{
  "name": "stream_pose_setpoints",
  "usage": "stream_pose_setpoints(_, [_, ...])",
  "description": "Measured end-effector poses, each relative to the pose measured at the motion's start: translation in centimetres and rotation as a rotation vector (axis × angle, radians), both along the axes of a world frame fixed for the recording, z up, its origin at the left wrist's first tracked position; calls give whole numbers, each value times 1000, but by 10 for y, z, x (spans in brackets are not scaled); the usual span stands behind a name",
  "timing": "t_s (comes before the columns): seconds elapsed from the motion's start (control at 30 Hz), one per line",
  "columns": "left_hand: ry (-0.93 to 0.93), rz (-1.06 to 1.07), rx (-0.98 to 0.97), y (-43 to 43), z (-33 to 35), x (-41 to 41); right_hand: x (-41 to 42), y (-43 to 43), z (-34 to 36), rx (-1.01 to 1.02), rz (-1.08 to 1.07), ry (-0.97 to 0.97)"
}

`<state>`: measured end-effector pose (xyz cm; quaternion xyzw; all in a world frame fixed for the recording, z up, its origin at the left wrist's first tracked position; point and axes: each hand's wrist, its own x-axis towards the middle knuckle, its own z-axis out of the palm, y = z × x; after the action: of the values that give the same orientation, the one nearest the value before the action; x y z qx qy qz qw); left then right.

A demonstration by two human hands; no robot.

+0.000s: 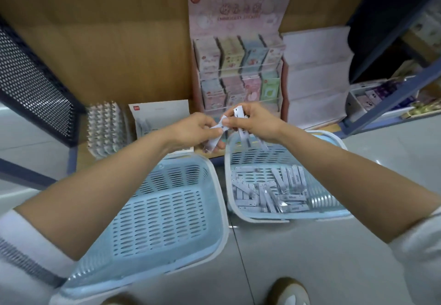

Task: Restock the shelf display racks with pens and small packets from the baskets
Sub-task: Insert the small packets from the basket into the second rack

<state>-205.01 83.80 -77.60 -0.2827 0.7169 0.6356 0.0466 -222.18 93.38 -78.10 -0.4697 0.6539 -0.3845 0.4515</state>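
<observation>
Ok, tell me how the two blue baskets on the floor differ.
The left basket holds nothing visible; the right basket holds a pile of small white packets. The left sits nearer the person, the right closer to the shelf. Both are pale blue, slotted, white-rimmed.

I'm holding both hands together above the far rims of two blue baskets on the floor. My left hand [195, 130] is pinching a packet [216, 137], and my right hand [256, 123] is gripping several more. The left basket [214, 209] is lying bare; the right basket [334, 209] is carrying a heap of packets [269, 191]. A pink rack [238, 66] is standing behind.
</observation>
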Motion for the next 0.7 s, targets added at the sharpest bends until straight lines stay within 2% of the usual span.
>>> stream_pose_setpoints(0.1, [-27,12,72,-18,7,23,23,-22,7,6,52,-4])
stream_pose_setpoints(0.2, [35,124,77,-26,6,40,46,-46,12,-8,23,22])
stream_pose_setpoints(0.3, [116,259,92,-32,-1,50,63,-69,13,-12,-100,88])
stream_pose_setpoints(0.43, [150,498,234,-48,-9,56,74,-94,4,-25,-289,-35])
stream_pose_setpoints(0.57, [-12,565,223,-47,-17,55,81,-111,-15,-45,-397,-104])
stream_pose_setpoints(0.7, [-83,651,163,-52,-24,59,80,-117,-21,-29,-299,-158])
